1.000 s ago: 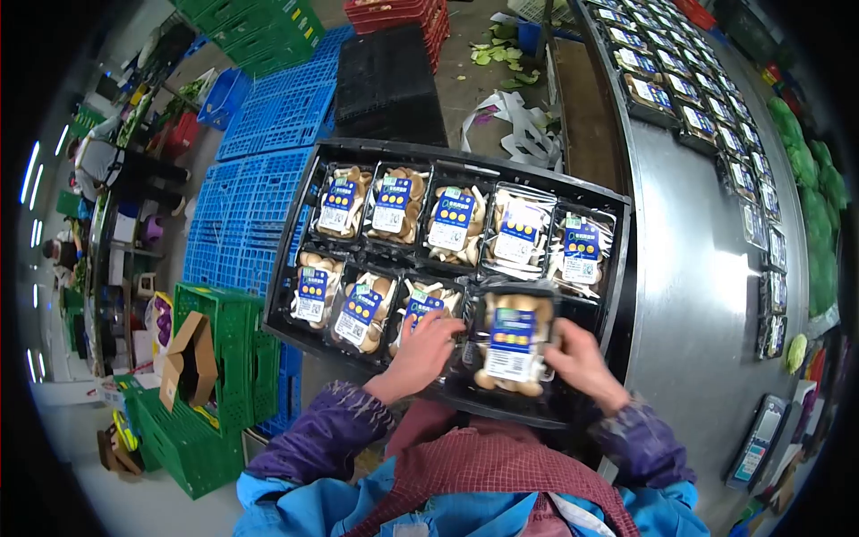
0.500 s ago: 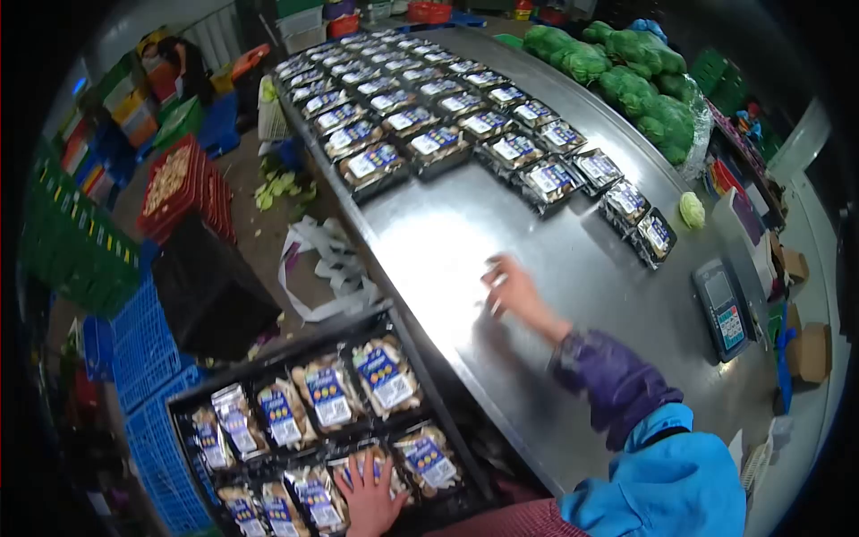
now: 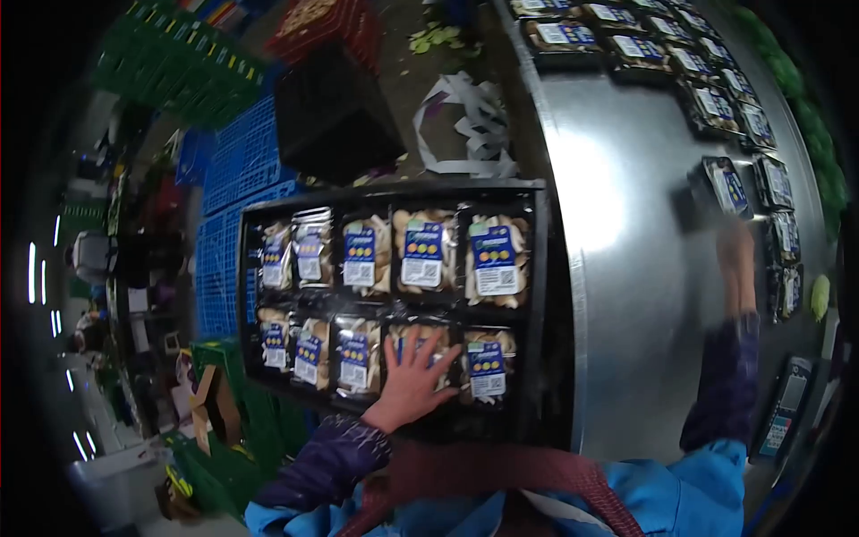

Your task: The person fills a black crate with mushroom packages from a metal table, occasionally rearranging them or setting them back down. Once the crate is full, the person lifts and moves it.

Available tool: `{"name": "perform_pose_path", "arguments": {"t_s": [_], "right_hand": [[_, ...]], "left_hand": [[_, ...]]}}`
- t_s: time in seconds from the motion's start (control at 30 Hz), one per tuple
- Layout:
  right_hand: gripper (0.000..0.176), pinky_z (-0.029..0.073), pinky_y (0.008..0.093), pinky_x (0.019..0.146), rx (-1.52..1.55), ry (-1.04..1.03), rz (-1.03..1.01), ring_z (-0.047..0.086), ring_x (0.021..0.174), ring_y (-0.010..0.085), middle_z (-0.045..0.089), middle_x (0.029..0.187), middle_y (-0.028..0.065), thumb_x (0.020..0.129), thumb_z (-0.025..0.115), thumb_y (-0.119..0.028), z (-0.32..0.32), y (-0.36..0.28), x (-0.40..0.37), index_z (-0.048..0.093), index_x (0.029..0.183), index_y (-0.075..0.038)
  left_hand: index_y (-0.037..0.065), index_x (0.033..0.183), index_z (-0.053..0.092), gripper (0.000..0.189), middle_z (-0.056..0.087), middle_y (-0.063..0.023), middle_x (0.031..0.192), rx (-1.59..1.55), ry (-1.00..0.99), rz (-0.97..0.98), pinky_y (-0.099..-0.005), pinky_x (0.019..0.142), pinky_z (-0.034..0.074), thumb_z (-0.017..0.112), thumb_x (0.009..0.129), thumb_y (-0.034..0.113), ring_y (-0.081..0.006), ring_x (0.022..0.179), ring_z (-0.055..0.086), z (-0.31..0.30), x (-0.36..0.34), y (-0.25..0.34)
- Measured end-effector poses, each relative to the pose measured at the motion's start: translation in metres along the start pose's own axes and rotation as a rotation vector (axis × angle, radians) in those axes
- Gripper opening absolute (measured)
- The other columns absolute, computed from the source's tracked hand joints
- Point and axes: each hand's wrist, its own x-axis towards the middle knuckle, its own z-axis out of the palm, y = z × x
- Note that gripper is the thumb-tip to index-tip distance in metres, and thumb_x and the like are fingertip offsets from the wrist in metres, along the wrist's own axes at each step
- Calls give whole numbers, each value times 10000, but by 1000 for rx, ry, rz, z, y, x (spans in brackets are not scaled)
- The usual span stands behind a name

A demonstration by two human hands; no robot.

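My left hand (image 3: 416, 380) lies with fingers spread on a mushroom pack in the lower row of the black crate (image 3: 537, 268). Two rows of clear-wrapped packs with blue and white labels fill the crate, such as the top-right pack (image 3: 495, 259). My right hand (image 3: 736, 264) is over the steel table (image 3: 635, 340), blurred, its fingers closed at the near edge of a tilted mushroom pack (image 3: 729, 186). Beside that pack stands a line of similar packs (image 3: 785, 234).
More packs (image 3: 635, 49) stand in rows at the table's far end. At the right are a handheld device (image 3: 783, 407) and a pale green vegetable (image 3: 820, 297). Blue crates (image 3: 237, 161), a black box (image 3: 335, 112) and white strips (image 3: 465, 125) lie beyond the black crate.
The view has swung left and down towards the crate. My right hand has reached from bare table to a pack, which now stands apart from its neighbour. My left hand stays spread on the crate's packs.
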Motion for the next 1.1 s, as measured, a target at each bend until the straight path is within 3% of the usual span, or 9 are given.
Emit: {"name": "perform_pose_path", "arguments": {"t_s": [0.23, 0.4, 0.47, 0.6, 0.67, 0.87, 0.93, 1.0, 1.1], "right_hand": [[153, 466, 216, 397, -25, -609, 401, 548, 477, 95, 565, 702, 50, 807, 514, -45, 133, -171, -237, 497, 947, 12], [113, 493, 242, 447, -126, -914, 564, 576, 522, 112, 569, 688, 75, 825, 515, -53, 195, -144, -330, 442, 880, 14], [139, 495, 272, 459, -198, -867, 554, 593, 526, 149, 571, 638, 94, 830, 512, -95, 214, -126, -354, 445, 876, 18], [205, 498, 408, 520, -928, -942, -79, 611, 562, 325, 597, 636, 202, 792, 507, -198, 225, -95, -372, 517, 847, 0], [228, 489, 445, 550, -963, -968, -167, 606, 609, 366, 599, 674, 224, 767, 520, -236, 205, -119, -350, 560, 773, -11], [366, 467, 389, 670, -691, 10, 74, 591, 709, 295, 602, 796, 131, 750, 590, -326, 45, -98, -208, 537, 964, -34], [441, 429, 440, 740, -1246, 429, -259, 511, 978, 310, 516, 1073, 158, 745, 622, -322, -34, -42, -152, 462, 1040, -36], [409, 424, 446, 736, -1458, 541, -101, 496, 986, 273, 517, 1033, 108, 717, 625, -286, -74, -61, -110, 476, 1029, -68], [347, 433, 432, 732, -1687, 642, -244, 506, 949, 247, 524, 976, 80, 709, 596, -223, -116, -52, -62, 487, 1011, -91]], "left_hand": [[172, 1157, 514, 490, 357, -59, 1329, -47, 113, 96, -618, 958, 149, 637, 722, 363, -318, 1245, 269, 16, 0, -6], [18, 1174, 446, 410, 410, -153, 1250, -796, 378, -28, -425, 1008, 235, 483, 772, 95, -324, 1201, 341, 7, -3, -25], [-6, 1245, 378, 505, 376, -195, 1276, -769, 448, 38, -407, 1022, 224, 468, 758, 94, -358, 1215, 317, -15, -1, -16], [66, 1294, 356, 684, 240, -195, 1373, -304, 137, 201, -586, 992, 109, 613, 724, 344, -398, 1269, 194, -16, 9, 28], [93, 1289, 381, 695, 255, -195, 1369, -105, 88, 241, -637, 961, 96, 628, 718, 404, -404, 1268, 196, 29, 13, 33], [102, 1320, 346, 667, 242, -198, 1378, 58, 5, 267, -645, 962, 67, 545, 779, 438, -406, 1247, 215, 20, 16, 46], [99, 1317, 349, 662, 253, -196, 1371, 21, -9, 240, -637, 968, 62, 554, 777, 423, -402, 1243, 219, 15, 18, 50], [88, 1313, 351, 639, 285, -188, 1350, -30, -25, 213, -592, 995, 83, 569, 779, 363, -386, 1245, 227, 14, 18, 47], [64, 1303, 357, 616, 333, -192, 1320, -47, 3, 179, -541, 1017, 109, 569, 780, 310, -370, 1242, 251, 9, 20, 39]]}}
